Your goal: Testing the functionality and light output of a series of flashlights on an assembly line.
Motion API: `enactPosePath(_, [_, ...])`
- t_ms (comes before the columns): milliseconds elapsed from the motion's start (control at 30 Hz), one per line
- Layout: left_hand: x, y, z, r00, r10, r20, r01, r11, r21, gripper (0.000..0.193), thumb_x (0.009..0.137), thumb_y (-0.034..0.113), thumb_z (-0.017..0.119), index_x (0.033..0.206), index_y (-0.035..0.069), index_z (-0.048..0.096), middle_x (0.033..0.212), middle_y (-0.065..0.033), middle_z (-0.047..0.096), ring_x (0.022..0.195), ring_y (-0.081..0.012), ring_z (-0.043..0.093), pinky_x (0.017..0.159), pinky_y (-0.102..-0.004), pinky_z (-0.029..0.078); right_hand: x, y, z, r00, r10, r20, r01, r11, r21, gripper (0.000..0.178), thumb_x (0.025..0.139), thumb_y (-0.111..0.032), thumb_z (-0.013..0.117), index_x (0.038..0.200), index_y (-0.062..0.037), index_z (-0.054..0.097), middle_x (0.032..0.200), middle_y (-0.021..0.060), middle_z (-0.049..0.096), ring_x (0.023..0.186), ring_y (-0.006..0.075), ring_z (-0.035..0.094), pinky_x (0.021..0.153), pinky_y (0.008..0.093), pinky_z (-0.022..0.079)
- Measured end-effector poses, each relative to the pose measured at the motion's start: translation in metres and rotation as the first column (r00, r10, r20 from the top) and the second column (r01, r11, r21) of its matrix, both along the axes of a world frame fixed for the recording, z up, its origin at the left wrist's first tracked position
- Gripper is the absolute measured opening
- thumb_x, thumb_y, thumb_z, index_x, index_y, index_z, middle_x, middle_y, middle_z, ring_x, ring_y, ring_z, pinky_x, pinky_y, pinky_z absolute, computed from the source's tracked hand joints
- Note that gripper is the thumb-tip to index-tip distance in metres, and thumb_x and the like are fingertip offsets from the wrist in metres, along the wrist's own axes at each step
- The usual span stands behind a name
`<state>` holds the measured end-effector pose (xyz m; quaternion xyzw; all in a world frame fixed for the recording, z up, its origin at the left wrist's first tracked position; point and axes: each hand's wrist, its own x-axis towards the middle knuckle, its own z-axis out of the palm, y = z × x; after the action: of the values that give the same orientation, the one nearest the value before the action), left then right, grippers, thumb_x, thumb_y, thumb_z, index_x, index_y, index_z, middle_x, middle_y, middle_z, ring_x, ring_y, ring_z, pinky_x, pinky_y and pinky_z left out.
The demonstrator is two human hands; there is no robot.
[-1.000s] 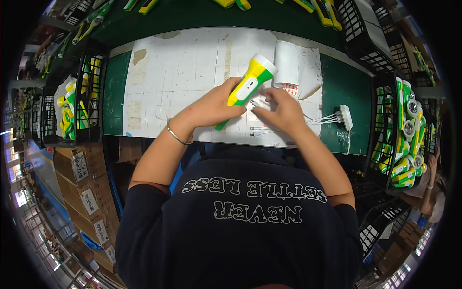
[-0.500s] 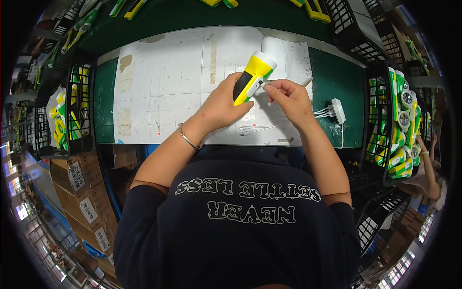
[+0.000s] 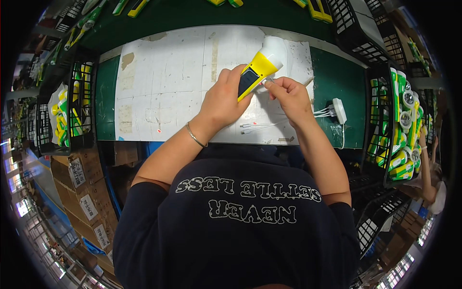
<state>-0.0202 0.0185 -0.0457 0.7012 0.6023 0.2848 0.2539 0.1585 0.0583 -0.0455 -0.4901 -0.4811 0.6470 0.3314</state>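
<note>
A yellow flashlight (image 3: 260, 66) with a white head and a dark panel lies slanted in my left hand (image 3: 220, 102), whose fingers wrap round its handle. The head points away to the upper right. My right hand (image 3: 294, 100) pinches a small white cable plug (image 3: 265, 83) against the side of the handle; the fingers partly hide it. A tiny reddish glow shows beside the plug. Below the right hand, loose white charging cables (image 3: 250, 128) lie on the white board. They run toward a white charger block (image 3: 339, 111) on the right.
The worn white board (image 3: 163, 82) covers much of the green table (image 3: 105, 98). Black crates of flashlights stand at left (image 3: 77, 120) and right (image 3: 378, 120). More flashlights (image 3: 315, 10) lie along the far side. Cardboard boxes (image 3: 84, 185) are stacked lower left. Another person's arm (image 3: 427, 168) shows far right.
The flashlight has rolled in my left hand, so its dark panel now faces up and the white side strip has turned away. My right hand stays at its side, and a reddish glow now shows.
</note>
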Motion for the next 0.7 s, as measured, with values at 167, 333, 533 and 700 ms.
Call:
enactPosePath(167, [-0.017, 0.016, -0.007, 0.974, 0.15, 0.17, -0.146, 0.989, -0.032, 0.06, 0.075, 0.017, 0.067, 0.124, 0.0, 0.038, 0.108, -0.0195, 0.044, 0.104, -0.0332, 0.047, 0.092, -0.0378, 0.039, 0.005, -0.009, -0.004, 0.999, 0.038, -0.033, -0.035, 0.994, 0.1, 0.013, 0.083, -0.014, 0.064, 0.079, -0.0022, 0.059, 0.067, -0.0014, 0.057, 0.059, 0.0026, 0.048, 0.055, 0.017, 0.035])
enactPosePath(333, [-0.031, 0.013, 0.003, 0.763, 0.047, 0.645, 0.009, 0.996, -0.084, 0.061, 0.07, 0.011, 0.074, 0.124, 0.003, 0.045, 0.118, -0.0114, 0.052, 0.106, -0.021, 0.053, 0.091, -0.0323, 0.043, 0.01, -0.019, -0.013, 0.894, 0.049, 0.444, -0.22, 0.914, 0.341, 0.032, 0.075, -0.025, 0.069, 0.097, -0.0052, 0.061, 0.085, 0.0115, 0.066, 0.078, 0.0237, 0.064, 0.07, 0.0304, 0.049])
enactPosePath(533, [-0.02, -0.001, 0.031, 0.671, -0.178, 0.72, 0.245, 0.969, 0.011, 0.058, 0.067, 0.001, 0.075, 0.118, 0.005, 0.048, 0.108, -0.0073, 0.057, 0.107, -0.0181, 0.054, 0.092, -0.0338, 0.045, 0.003, -0.022, 0.006, 0.914, 0.118, 0.387, -0.269, 0.892, 0.364, 0.06, 0.067, -0.027, 0.076, 0.119, -0.0084, 0.052, 0.11, 0.0103, 0.061, 0.093, 0.0228, 0.062, 0.077, 0.0302, 0.049])
enactPosePath(700, [-0.004, -0.001, 0.046, 0.597, -0.212, 0.774, 0.331, 0.944, 0.003, 0.06, 0.069, 0.006, 0.075, 0.121, 0.004, 0.047, 0.109, -0.008, 0.058, 0.105, -0.0179, 0.054, 0.092, -0.0335, 0.043, 0.013, -0.03, -0.004, 0.944, 0.114, 0.31, -0.264, 0.824, 0.501, 0.063, 0.062, -0.028, 0.078, 0.117, -0.008, 0.053, 0.097, 0.0082, 0.064, 0.077, 0.017, 0.062, 0.066, 0.0279, 0.048])
